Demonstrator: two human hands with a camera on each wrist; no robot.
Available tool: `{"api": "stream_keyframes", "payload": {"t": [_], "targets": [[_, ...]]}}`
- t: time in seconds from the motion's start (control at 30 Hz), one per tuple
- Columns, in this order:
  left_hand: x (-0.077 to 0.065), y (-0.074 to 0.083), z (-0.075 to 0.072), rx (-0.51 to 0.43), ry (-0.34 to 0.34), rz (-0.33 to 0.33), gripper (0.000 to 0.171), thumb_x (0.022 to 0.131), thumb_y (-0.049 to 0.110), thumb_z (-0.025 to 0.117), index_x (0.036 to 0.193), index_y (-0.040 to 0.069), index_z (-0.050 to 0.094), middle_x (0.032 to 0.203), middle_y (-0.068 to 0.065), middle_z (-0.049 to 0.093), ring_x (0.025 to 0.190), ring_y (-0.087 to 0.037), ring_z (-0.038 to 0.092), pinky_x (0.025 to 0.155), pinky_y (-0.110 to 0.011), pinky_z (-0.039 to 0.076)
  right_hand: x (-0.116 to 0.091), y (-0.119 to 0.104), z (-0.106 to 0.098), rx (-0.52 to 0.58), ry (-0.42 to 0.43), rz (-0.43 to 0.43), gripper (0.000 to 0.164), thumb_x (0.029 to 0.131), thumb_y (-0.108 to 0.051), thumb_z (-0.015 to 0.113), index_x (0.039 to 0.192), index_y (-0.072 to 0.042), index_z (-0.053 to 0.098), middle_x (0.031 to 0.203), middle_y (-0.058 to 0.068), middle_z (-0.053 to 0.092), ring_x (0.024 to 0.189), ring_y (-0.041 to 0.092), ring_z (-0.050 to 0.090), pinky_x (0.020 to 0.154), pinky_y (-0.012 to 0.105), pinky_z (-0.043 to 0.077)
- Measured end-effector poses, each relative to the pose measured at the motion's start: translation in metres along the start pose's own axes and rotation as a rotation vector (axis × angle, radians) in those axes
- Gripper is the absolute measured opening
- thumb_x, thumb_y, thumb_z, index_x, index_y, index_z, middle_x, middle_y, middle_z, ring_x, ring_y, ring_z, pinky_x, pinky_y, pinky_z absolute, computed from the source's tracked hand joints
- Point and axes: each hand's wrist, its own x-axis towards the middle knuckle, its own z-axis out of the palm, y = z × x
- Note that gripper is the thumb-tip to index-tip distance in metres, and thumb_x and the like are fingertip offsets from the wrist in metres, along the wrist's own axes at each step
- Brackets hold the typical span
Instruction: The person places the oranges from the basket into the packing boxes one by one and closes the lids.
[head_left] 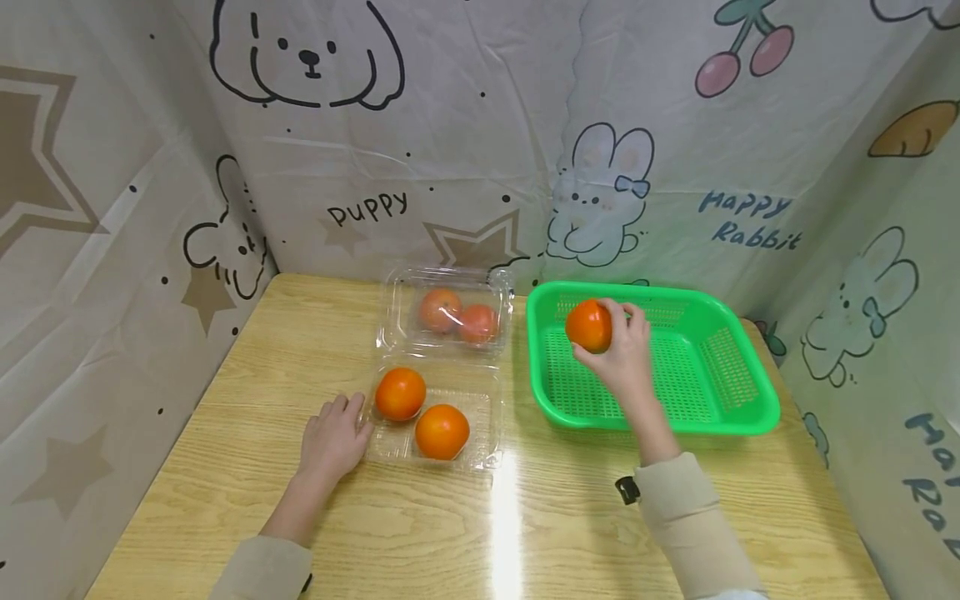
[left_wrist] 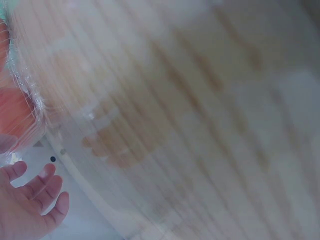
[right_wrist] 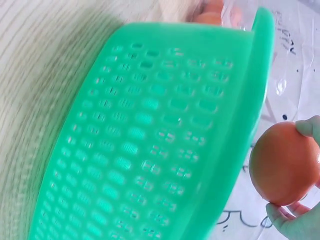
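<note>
My right hand (head_left: 626, 354) grips a round, smooth orange-red fruit (head_left: 588, 326) above the left part of a green plastic basket (head_left: 750, 408). In the right wrist view, thumb and fingers hold the same fruit (right_wrist: 284, 164) from its sides, beyond the basket rim (right_wrist: 262, 75). My left hand (head_left: 333, 437) rests on the table at the left edge of an open clear plastic clamshell box (head_left: 480, 454), fingers loosely bent and holding nothing. Two orange fruits, one at the back left (head_left: 401, 393) and one nearer (head_left: 442, 432), sit in its front half.
Two paler reddish fruits (head_left: 440, 311) show through the clear plastic of the box's rear half. The wooden table (head_left: 420, 533) ends at a printed cloth (head_left: 465, 167) at the back and sides. The basket stands right of the box, with a narrow gap between them.
</note>
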Motion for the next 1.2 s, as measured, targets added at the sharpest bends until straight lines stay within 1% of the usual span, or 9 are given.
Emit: {"api": "stream_keyframes", "payload": {"t": [0.17,0.63,0.87,1.07,1.2], "targets": [[0.000,0.000,0.000,-0.001,0.000,0.004,0.047,0.087,0.028,0.052,0.126,0.004,0.044,0.110,-0.021,0.050,0.098,-0.038,0.049,0.075,-0.052,0.040,-0.003,-0.008,0.005,-0.001,-0.019,-0.041,0.066,0.064,-0.019,0.077,0.122,-0.011,0.045,0.121,0.022,0.037,0.107,0.039,0.039,0.077,0.055,0.046],[0.000,-0.001,0.001,-0.001,0.000,0.002,0.047,0.087,0.029,0.051,0.127,0.004,0.044,0.111,-0.021,0.050,0.098,-0.037,0.048,0.076,-0.052,0.040,-0.011,-0.031,0.017,0.003,-0.094,-0.099,0.067,0.065,-0.021,0.079,0.123,-0.015,0.045,0.123,0.019,0.037,0.106,0.037,0.041,0.075,0.051,0.049],[0.000,0.000,0.000,-0.004,0.003,0.003,0.047,0.087,0.028,0.052,0.126,0.004,0.044,0.110,-0.021,0.050,0.098,-0.037,0.048,0.076,-0.052,0.040,-0.017,-0.041,0.027,0.021,-0.106,-0.153,0.067,0.064,-0.020,0.079,0.121,-0.015,0.045,0.122,0.018,0.038,0.106,0.037,0.042,0.074,0.050,0.050],[-0.001,0.001,-0.001,-0.005,0.003,0.002,0.047,0.087,0.028,0.052,0.127,0.003,0.044,0.110,-0.021,0.050,0.098,-0.038,0.049,0.076,-0.052,0.040,-0.021,-0.049,0.034,0.013,-0.160,-0.176,0.070,0.063,-0.020,0.080,0.123,-0.017,0.045,0.124,0.017,0.038,0.109,0.036,0.041,0.077,0.051,0.049],[-0.001,0.001,-0.001,-0.005,0.000,0.001,0.048,0.087,0.028,0.052,0.127,0.003,0.044,0.112,-0.021,0.050,0.099,-0.038,0.048,0.078,-0.053,0.040,-0.023,-0.054,0.038,0.008,-0.169,-0.205,0.071,0.062,-0.021,0.080,0.123,-0.017,0.045,0.123,0.017,0.039,0.109,0.036,0.042,0.079,0.050,0.049]]}}
